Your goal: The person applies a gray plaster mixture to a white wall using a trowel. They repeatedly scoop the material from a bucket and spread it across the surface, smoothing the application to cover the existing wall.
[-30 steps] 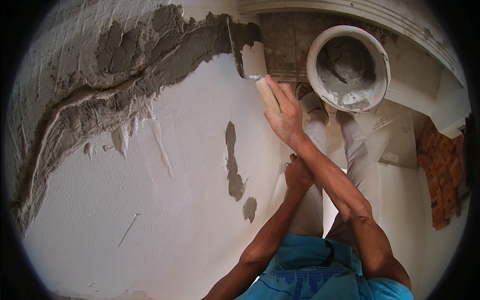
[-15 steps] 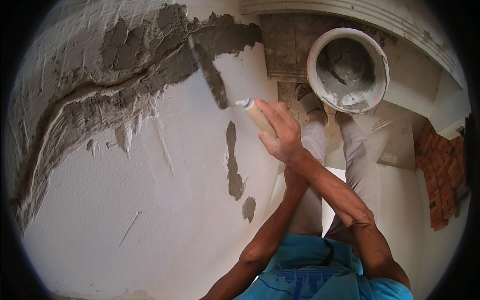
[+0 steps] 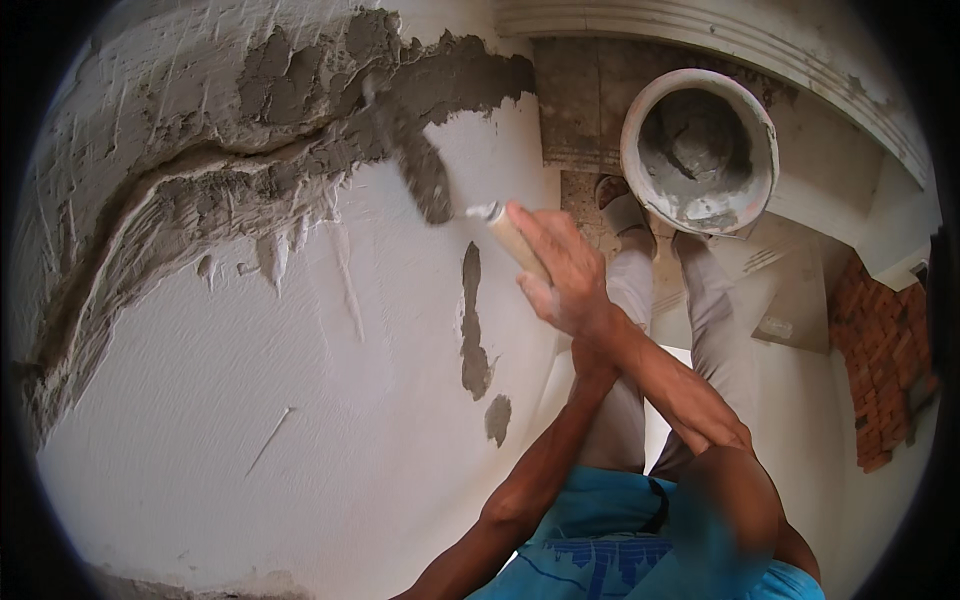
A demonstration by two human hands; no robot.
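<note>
Your right hand (image 3: pixel 568 272) is wrapped round the handle (image 3: pixel 517 241) of a trowel (image 3: pixel 424 178), its blurred blade angled across the wall's dark mortar band (image 3: pixel 470 78); your left hand (image 3: pixel 594 364), mostly hidden under the right wrist, can't be read. Ahead of your legs (image 3: pixel 628 285) stands a mortar-smeared bucket (image 3: pixel 769 160). White wall (image 3: pixel 240 360) fills the left, grooved above; reddish bricks (image 3: pixel 875 370) show far right.

Trowel blade (image 3: pixel 418 168) is super blurry, left hand (image 3: pixel 594 360) is mostly hidden behind the right wrist (image 3: pixel 604 328), and the blue shirt (image 3: pixel 600 560) gets chopped off at the bottom.
</note>
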